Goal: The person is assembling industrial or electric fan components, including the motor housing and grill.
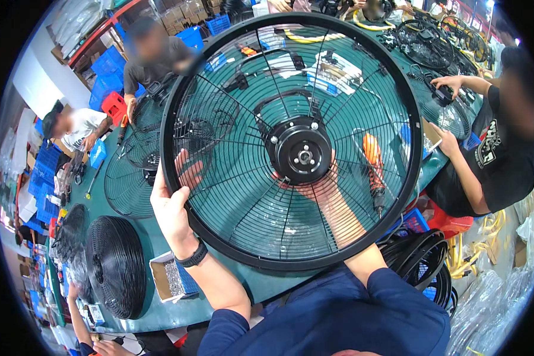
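Observation:
A large round black fan guard (231,237) of wire rings, with a black motor (302,153) at its centre, is held up over the green table. My left hand (175,202) grips its left rim, thumb in front and fingers seen through the wires. Beneath the guard, my right hand (323,181) is closed around the underside of the motor, partly hidden by the wires and motor. Behind the guard, an orange-and-black power screwdriver (373,163) shows through the wires on the right. No fan blades show on the motor.
A stack of black wire guards (115,267) and an open box of screws (173,277) stand at the near left. Black rings (418,258) hang at the near right. Co-workers (492,142) handle fan parts around the green table (166,314).

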`<state>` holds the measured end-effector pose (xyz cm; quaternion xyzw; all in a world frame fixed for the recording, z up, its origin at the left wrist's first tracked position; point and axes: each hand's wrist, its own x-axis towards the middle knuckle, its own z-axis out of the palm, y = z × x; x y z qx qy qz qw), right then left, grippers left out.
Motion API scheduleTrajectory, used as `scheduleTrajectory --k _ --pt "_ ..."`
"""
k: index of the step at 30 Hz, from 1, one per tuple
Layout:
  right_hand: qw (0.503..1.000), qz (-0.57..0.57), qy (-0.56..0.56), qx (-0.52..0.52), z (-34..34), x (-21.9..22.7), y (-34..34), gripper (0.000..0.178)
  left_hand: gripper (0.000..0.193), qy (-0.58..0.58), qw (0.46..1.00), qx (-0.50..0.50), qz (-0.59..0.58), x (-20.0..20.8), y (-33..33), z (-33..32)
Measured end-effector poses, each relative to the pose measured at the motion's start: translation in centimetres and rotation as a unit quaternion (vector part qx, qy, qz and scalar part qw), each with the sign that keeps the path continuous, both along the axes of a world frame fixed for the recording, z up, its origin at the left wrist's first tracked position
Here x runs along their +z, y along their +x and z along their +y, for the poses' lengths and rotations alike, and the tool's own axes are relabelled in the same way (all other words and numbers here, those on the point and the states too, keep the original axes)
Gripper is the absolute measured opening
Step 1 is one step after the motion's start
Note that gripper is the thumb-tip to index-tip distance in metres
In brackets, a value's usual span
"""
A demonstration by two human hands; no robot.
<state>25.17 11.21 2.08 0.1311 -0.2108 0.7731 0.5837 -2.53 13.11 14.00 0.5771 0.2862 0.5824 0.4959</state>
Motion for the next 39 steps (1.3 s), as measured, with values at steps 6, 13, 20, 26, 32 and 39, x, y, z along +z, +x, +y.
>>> scheduleTrajectory --k 6,13,20,26,32,39 --pt "1.000 -0.001 -0.001 -0.012 -0.3 -0.4 -0.7 0.086 0.071 0.012 1.000 -0.008 -0.002 0.0 0.8 0.1" --pt "0.998 -0.007 -0.011 -0.062 -2.1 -1.9 -0.1 0.084 0.056 0.000 0.999 -0.050 -0.020 -0.6 0.7 1.0" --pt "0.998 -0.030 0.049 -0.026 -0.4 -0.3 0.5 0.076 0.086 -0.042 0.976 -0.207 -0.054 -1.5 -0.1 0.8" --pt "0.950 -0.212 -0.058 -0.223 -1.9 -0.4 0.4 0.070 0.085 -0.038 0.973 -0.189 -0.125 -0.4 1.5 -0.9" --pt "0.986 -0.085 -0.124 -0.076 -2.6 0.6 1.4 0.072 0.081 -0.065 0.966 -0.176 -0.180 0.4 1.8 -2.1" --pt "0.928 0.221 -0.289 -0.083 -8.6 -2.8 1.5 0.076 0.074 -0.134 0.963 -0.114 -0.205 0.0 1.5 -1.9"
